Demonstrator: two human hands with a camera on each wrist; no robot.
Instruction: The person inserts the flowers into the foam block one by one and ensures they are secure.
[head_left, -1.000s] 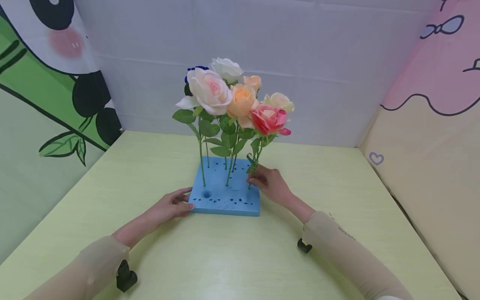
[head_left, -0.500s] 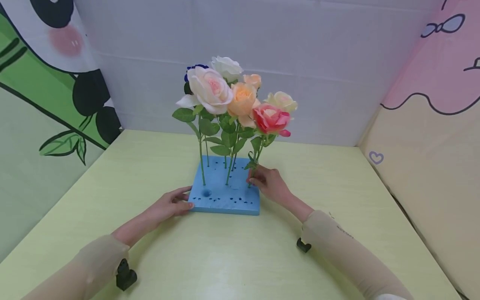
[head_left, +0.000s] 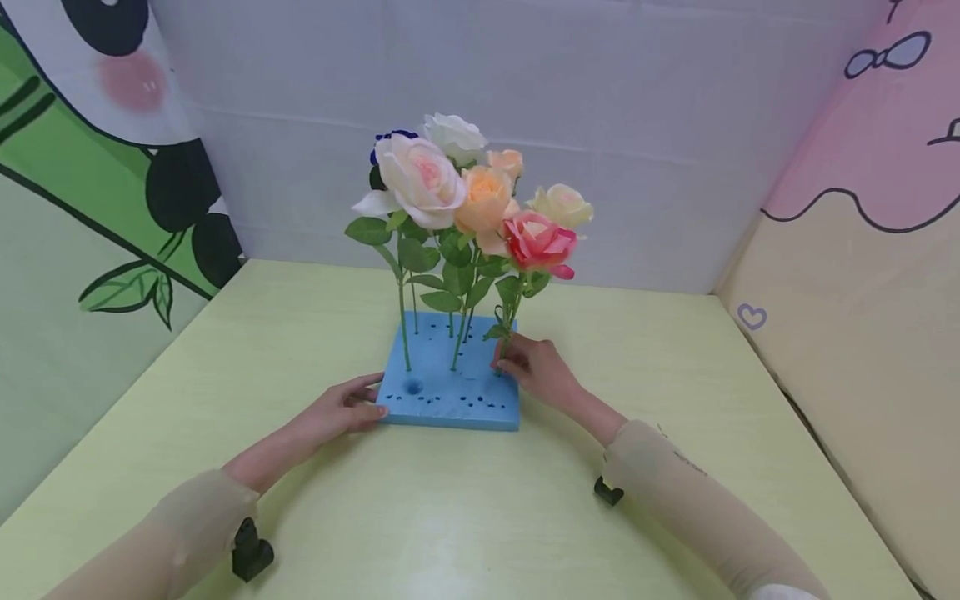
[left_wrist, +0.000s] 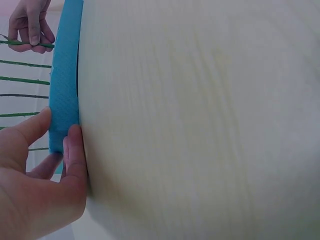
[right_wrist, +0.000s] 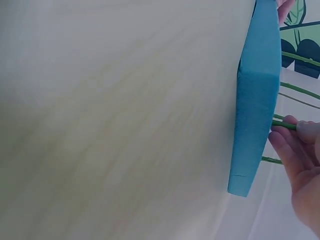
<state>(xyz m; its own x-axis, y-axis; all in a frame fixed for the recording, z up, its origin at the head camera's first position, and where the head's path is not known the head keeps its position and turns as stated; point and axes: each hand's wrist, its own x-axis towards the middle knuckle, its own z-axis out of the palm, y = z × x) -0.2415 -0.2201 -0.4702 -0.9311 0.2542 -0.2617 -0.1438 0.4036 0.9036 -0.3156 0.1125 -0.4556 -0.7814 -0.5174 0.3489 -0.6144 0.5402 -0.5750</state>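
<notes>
A blue foam block (head_left: 450, 383) lies on the pale green table (head_left: 450, 517), with several artificial roses standing in it. My right hand (head_left: 525, 362) pinches the green stem of the pink rose (head_left: 538, 242) low down, at the block's right side. In the right wrist view the fingers (right_wrist: 295, 150) curl round that stem (right_wrist: 283, 125) just above the foam block (right_wrist: 257, 95). My left hand (head_left: 352, 408) holds the block's front left corner. The left wrist view shows its thumb on top and a finger against the edge of the foam block (left_wrist: 64, 100).
Padded walls with cartoon prints close the table on the left, back and right. A large hole (head_left: 413, 387) and rows of small holes mark the block's front face. Black wrist mounts (head_left: 250, 550) sit under my sleeves.
The pink rose has tilted slightly as my right hand shifted a little on its stem. The left hand has stayed on the block's corner.
</notes>
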